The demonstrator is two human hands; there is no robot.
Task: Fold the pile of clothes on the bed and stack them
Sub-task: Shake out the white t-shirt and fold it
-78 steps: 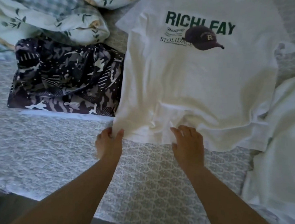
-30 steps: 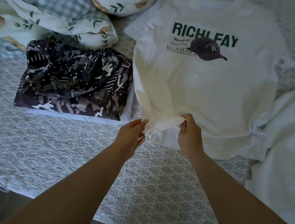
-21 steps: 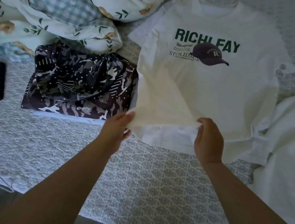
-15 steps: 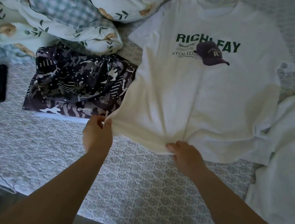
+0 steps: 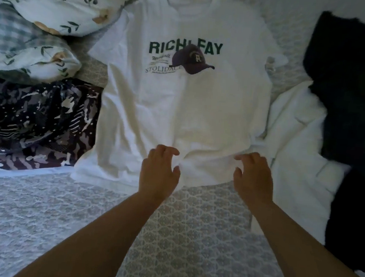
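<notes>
The white T-shirt (image 5: 179,107) lies face up and spread out on the bed (image 5: 83,218), its green lettering and printed cap showing, collar at the far side and hem nearest the person; both hands sit at that hem, the left hand (image 5: 160,169) near the middle and the right hand (image 5: 251,178) toward the shirt's right edge, fingers loosely curved and resting on or just over the cloth, gripping nothing that can be seen. To the left lies a folded camouflage-print garment (image 5: 36,122), seemingly with something white under it (this looks like the stack begun); to the right, more white cloth (image 5: 296,147) and a dark garment (image 5: 354,108) wait unfolded, and floral pillows (image 5: 44,18) sit at the far left.

The step in hand appears to be smoothing the shirt flat before its first fold; to do it well, the palms should sweep outward from the centre toward the side seams so the puckers near the hem go out; the right lower corner, which overlaps the white cloth beside it, wants pulling clear so only one garment gets folded; the sleeves should lie flat and even before either side is brought in, or the finished packet will likely come out lopsided against the stack.
</notes>
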